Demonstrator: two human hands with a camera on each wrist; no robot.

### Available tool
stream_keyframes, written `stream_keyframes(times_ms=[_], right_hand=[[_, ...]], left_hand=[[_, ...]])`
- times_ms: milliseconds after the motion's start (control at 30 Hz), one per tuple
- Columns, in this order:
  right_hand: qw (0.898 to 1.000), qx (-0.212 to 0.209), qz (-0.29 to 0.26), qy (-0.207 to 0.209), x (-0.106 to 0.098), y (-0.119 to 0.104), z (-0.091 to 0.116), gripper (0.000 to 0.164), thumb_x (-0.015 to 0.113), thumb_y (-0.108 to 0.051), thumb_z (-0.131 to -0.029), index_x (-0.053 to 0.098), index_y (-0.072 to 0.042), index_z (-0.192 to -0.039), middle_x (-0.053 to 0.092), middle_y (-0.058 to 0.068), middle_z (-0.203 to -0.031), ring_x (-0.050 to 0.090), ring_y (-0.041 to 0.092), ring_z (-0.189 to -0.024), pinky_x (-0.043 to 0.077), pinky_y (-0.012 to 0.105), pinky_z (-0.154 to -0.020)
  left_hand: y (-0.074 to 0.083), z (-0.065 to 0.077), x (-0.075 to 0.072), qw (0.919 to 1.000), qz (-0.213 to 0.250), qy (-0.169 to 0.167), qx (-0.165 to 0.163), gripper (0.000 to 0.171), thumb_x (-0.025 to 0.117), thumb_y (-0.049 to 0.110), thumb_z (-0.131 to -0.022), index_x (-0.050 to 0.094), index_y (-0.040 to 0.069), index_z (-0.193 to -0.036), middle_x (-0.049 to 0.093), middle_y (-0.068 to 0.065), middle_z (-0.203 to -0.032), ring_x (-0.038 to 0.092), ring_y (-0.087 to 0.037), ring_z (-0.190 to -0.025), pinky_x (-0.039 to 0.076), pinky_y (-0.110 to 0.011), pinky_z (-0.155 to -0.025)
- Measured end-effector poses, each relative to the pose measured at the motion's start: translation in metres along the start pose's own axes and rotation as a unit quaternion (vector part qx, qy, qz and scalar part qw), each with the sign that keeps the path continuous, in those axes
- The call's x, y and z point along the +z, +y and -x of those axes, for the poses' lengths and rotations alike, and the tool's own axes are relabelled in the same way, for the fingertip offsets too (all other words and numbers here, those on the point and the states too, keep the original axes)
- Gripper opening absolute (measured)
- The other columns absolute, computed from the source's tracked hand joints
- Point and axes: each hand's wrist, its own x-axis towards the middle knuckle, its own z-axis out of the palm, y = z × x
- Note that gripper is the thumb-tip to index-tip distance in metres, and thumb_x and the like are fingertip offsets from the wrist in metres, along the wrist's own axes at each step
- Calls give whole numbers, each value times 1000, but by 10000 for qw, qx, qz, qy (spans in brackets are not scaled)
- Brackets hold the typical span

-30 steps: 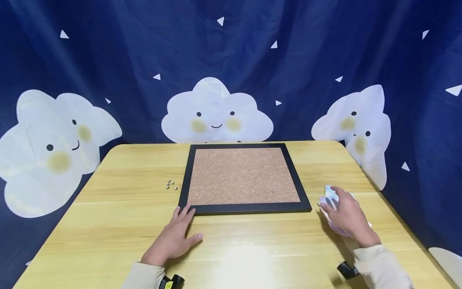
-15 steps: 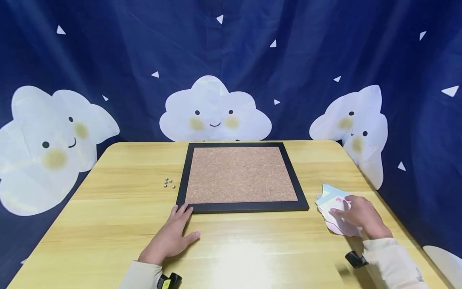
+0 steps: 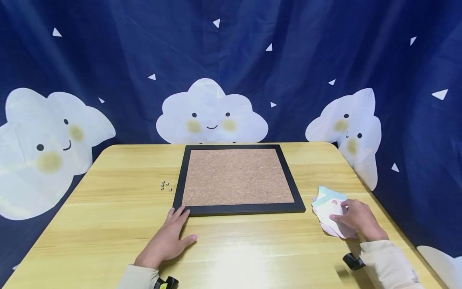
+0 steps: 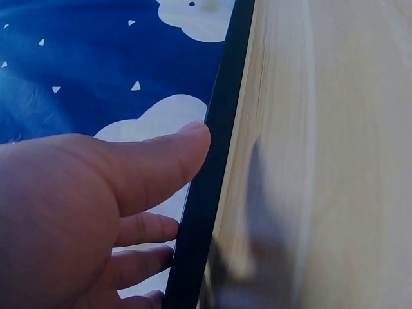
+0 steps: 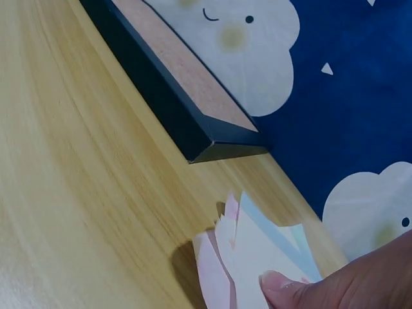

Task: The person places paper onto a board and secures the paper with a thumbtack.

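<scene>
In the head view, a cork board (image 3: 238, 176) with a black frame lies flat on the table. My left hand (image 3: 165, 241) is spread at its near left corner, fingertips touching the frame and thumb out to the side. In the left wrist view, that hand's thumb (image 4: 161, 158) stretches beside the black frame edge. To the right of the board is a loose stack of cut paper sheets (image 3: 330, 210), white, pale blue and pink, with a small red print on top. My right hand (image 3: 362, 218) pinches the stack's right side; the thumb (image 5: 283, 290) lies on the top sheet.
Several small silver pins or beads (image 3: 165, 185) lie left of the board; their exact kind is too small to tell. The wooden table (image 3: 245, 249) ends at a dark blue curtain (image 3: 231, 48) with white clouds, which stands close behind and at both sides.
My right hand first covered the paper stack, then shifted to its right side, so more of the top sheet shows. The left hand stays at the frame corner. The head view has shifted slightly.
</scene>
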Motion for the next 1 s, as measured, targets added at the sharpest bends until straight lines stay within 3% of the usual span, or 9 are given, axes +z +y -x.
stream_keyframes(times_ms=[100,233,400,600,800,1000], right_hand=[[9997,26,-145,193,2,1,2,55,82,-23,-72,60,17,-103,65,26,-87,60,41,-81,48,47,-68],[9986,35,-293,430,4,1,3,32,77,-11,-75,63,11,-94,63,17,-80,58,33,-75,46,41,-63],[9973,-6,-332,658,4,-2,3,7,60,-4,-86,59,3,-86,58,10,-75,53,28,-68,42,37,-60],[9971,242,-462,545,1,-6,2,11,46,-6,-95,49,4,-95,54,16,-78,51,33,-71,40,36,-60],[9932,256,-864,738,0,-8,1,12,45,-2,-93,49,7,-99,55,19,-84,53,35,-75,43,38,-63],[9863,398,-1347,862,-1,-13,1,19,48,-3,-89,52,9,-104,57,18,-89,54,29,-80,43,26,-60]], left_hand=[[-1,0,1,10000,-14,12,33,75,71,31,-89,38,-5,-145,24,-21,-155,9,-48,-142,24,-63,-108],[-1,0,1,10000,-39,19,38,75,71,30,-89,37,-5,-145,23,-21,-156,8,-48,-142,24,-63,-108],[-2,-1,1,10000,-42,33,41,75,71,30,-89,37,-4,-146,23,-21,-156,8,-48,-142,25,-63,-107],[-2,0,2,10000,-35,18,-10,75,71,30,-89,37,-4,-146,22,-20,-156,7,-47,-142,25,-62,-108],[-1,1,1,10000,-19,45,11,74,72,29,-88,37,-4,-146,23,-20,-156,8,-48,-142,24,-62,-108],[0,1,1,10000,-8,39,-6,74,72,29,-88,38,-4,-145,24,-20,-156,8,-47,-142,24,-62,-109]])
